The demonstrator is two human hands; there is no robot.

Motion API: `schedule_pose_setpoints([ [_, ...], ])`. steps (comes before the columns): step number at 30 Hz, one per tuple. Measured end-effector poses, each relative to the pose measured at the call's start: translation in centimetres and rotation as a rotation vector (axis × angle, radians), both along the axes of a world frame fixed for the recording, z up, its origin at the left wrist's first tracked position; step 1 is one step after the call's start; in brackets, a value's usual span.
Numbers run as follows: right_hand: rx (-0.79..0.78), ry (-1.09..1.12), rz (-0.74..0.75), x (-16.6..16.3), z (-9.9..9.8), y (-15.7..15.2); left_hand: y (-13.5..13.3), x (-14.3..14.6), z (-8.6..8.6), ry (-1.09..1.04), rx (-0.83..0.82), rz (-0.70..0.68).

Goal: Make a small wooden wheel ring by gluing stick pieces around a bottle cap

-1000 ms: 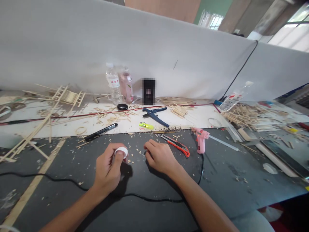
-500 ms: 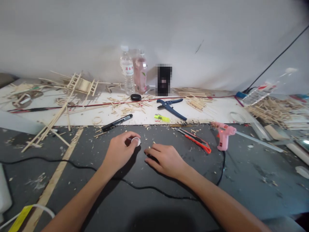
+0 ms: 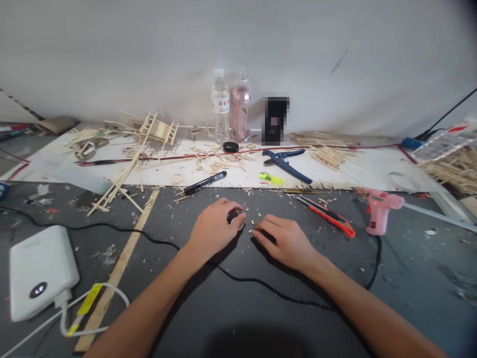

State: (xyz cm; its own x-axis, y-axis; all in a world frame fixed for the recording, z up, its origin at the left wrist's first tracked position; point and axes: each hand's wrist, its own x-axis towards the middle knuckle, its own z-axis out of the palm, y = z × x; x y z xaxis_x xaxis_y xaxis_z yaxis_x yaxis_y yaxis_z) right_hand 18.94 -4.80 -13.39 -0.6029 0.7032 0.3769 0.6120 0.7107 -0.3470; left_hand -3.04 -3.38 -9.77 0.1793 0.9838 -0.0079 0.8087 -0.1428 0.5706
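Observation:
My left hand (image 3: 214, 228) rests on the dark table (image 3: 261, 308) with its fingers curled round a small white ring (image 3: 238, 219), like a roll of tape, mostly hidden by the fingers. My right hand (image 3: 285, 241) lies just to the right of it, fingers bent and pressed to the table, fingertips nearly touching the left hand. Whether it holds anything is hidden. A black cable (image 3: 268, 288) runs under both forearms.
A red utility knife (image 3: 328, 216) and a pink glue gun (image 3: 380, 209) lie to the right. Blue cutters (image 3: 285, 161), a yellow lighter (image 3: 271, 178), a black marker (image 3: 204, 183), two bottles (image 3: 229, 107) and wooden sticks (image 3: 122, 184) sit behind. A white power bank (image 3: 39, 271) sits left.
The view has swung left, bringing the power bank in. My left hand lowered the white ring to the table and closed over it; the right hand stayed beside it.

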Motion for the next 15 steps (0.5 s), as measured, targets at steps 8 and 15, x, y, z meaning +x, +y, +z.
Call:
schedule_pose_setpoints([
  [8, 0.099, 0.016, -0.103, 0.7, 1.7, -0.1, 0.1, -0.9, 0.6, -0.027, 0.089, -0.017],
  [15, -0.036, 0.024, -0.488, 4.3, 4.2, 2.8, 1.4, 0.1, 2.4, -0.148, 0.152, -0.048],
])
